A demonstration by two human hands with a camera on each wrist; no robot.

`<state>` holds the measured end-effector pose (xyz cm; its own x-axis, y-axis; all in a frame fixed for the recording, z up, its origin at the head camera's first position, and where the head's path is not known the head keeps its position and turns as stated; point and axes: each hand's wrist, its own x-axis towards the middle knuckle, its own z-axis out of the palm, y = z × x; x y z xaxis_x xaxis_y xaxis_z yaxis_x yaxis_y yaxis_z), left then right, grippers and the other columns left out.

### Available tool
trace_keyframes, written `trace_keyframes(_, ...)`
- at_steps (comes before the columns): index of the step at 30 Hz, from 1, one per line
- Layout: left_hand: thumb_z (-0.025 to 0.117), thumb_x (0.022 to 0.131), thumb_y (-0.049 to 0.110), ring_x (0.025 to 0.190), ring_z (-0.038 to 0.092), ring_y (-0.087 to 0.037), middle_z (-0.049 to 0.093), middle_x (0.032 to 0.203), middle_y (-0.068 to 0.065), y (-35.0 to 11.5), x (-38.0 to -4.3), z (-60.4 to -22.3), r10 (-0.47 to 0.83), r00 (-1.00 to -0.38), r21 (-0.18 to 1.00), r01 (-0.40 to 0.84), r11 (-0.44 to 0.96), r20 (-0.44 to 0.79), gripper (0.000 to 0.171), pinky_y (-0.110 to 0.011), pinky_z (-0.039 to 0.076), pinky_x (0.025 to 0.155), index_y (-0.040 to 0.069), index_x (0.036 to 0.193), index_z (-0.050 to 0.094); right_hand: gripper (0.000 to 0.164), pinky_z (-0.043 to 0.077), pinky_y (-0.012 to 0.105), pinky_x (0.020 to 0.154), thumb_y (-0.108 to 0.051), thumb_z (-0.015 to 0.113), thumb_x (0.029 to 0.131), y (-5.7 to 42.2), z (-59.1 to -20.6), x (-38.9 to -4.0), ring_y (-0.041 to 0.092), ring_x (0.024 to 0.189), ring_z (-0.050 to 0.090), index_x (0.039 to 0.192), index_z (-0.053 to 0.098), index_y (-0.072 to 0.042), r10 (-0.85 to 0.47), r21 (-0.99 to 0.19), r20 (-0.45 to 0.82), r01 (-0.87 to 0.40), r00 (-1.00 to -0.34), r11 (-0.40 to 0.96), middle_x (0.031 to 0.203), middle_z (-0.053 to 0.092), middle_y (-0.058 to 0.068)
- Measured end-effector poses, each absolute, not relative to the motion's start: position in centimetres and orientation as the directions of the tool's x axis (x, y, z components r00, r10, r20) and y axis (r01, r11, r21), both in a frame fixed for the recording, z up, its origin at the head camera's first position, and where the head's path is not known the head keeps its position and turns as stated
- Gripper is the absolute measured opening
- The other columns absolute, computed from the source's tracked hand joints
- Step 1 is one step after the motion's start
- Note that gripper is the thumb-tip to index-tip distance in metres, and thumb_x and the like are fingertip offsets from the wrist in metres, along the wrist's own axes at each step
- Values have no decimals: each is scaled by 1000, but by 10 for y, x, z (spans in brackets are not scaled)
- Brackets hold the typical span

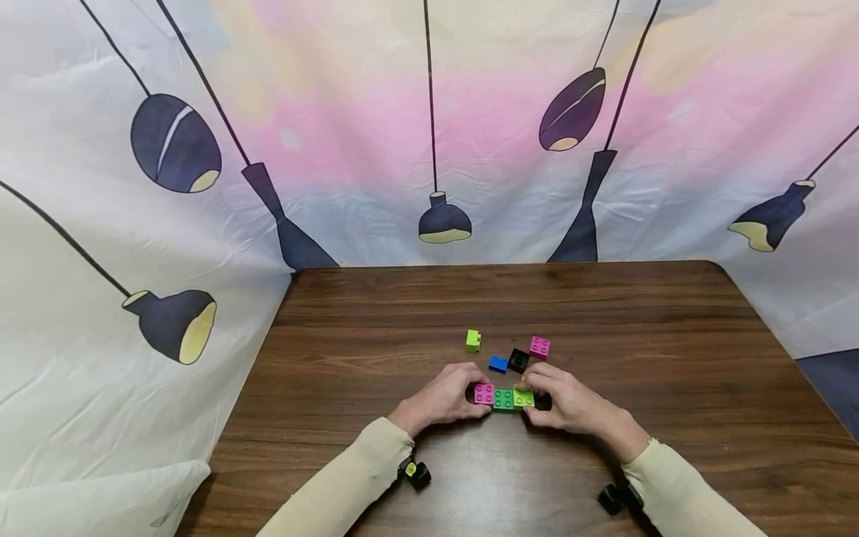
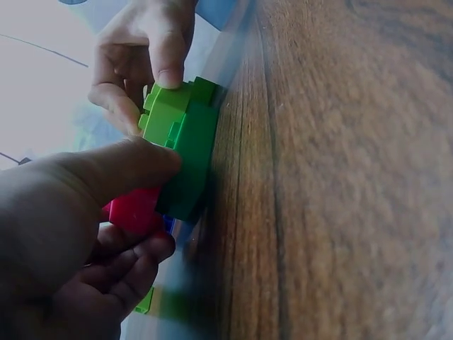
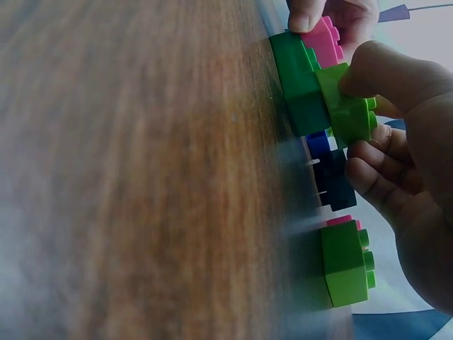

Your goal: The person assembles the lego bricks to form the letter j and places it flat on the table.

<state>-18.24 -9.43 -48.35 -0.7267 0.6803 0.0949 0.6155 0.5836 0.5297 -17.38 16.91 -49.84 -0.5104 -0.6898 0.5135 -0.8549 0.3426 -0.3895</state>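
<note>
Clock centre is the green brick [image 1: 503, 400], which lies on the table [image 1: 322, 418], head view. From L to R: the L sleeve [image 1: 335, 481] comes in from approx. 8 o'clock, and the L hand [image 1: 443, 397] is at 9, w/ thumb on the near side and fingers bent round the far side; it grasps the near pink brick [image 1: 484, 393], which sits on the L end of the green brick. At 11, well apart, is the far lime brick [image 1: 473, 341]. The blue brick [image 1: 498, 364] is at 12, the black brick [image 1: 519, 361] just beside it at 1. At the green brick's R end, at 3, is the near lime brick [image 1: 523, 399]; if it is fully pressed down, I cannot tell. The far pink brick [image 1: 540, 347] is at 1, beyond the black one. The R hand [image 1: 567, 399], also at 3, pinches the near lime brick betw. thumb and bent fingers; its sleeve [image 1: 684, 485] comes from approx. 4.
</note>
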Motion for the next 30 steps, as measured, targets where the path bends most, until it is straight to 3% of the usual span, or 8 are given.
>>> trace_keyframes(19, 79, 82, 25, 79, 54, -3, 63, 93, 3, -91, -179, -482, 687, -724, 500, 618, 607, 61, 32, -11, 45, 69, 7, 106, 70, 28, 50, 19, 77, -7, 75, 74, 170, -495, -176, 9, 90, 58, 100, 65, -9, -699, -375, 522, -867, -490, 328, 101, 60, -2)
trace_keyframes(30, 80, 81, 24, 79, 53, -3, 62, 94, 3, -91, -180, -481, 677, -735, 505, 600, 620, 41, 32, -12, 45, 67, 7, 106, 70, 27, 52, 22, 74, -10, 76, 77, 170, -494, -174, 6, 90, 56, 102, 64, -9, -700, -406, 478, -840, -531, 360, 102, 60, -3)
